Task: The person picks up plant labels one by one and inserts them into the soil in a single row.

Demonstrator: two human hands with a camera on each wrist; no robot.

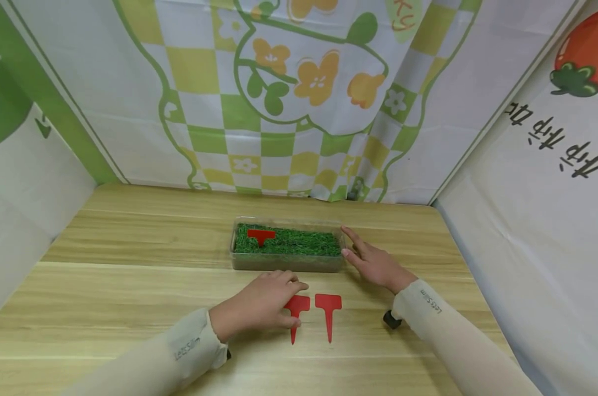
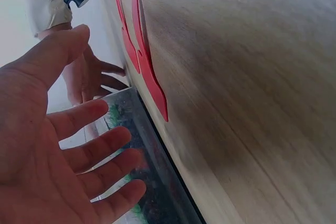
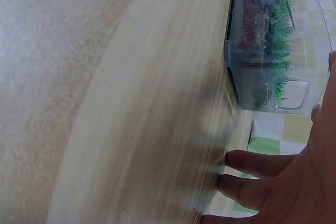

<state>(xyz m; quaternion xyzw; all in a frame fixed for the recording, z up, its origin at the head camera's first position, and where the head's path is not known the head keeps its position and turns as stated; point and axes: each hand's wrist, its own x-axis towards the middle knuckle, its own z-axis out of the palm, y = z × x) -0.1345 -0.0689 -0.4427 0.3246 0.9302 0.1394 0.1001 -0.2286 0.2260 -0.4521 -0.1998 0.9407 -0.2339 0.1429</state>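
Observation:
A clear plastic box (image 1: 289,264) filled with green artificial grass (image 1: 303,242) sits on the table. One red T-shaped plant label (image 1: 261,234) stands in the grass near its left end. Two more lie on the wood in front: a left label (image 1: 302,303), partly covered by my left hand (image 1: 256,308), and a right label (image 1: 329,301). In the left wrist view that hand has its fingers spread and relaxed, holding nothing, close to the labels. My right hand (image 1: 375,265) is at the box's right end, thumb and index finger at its wall, other fingers (image 3: 247,190) reaching down to the table.
The wooden table (image 1: 130,308) runs back to a patterned curtain (image 1: 204,110). White printed walls enclose the left and right sides. A dark wrist device (image 1: 391,319) shows below the right sleeve.

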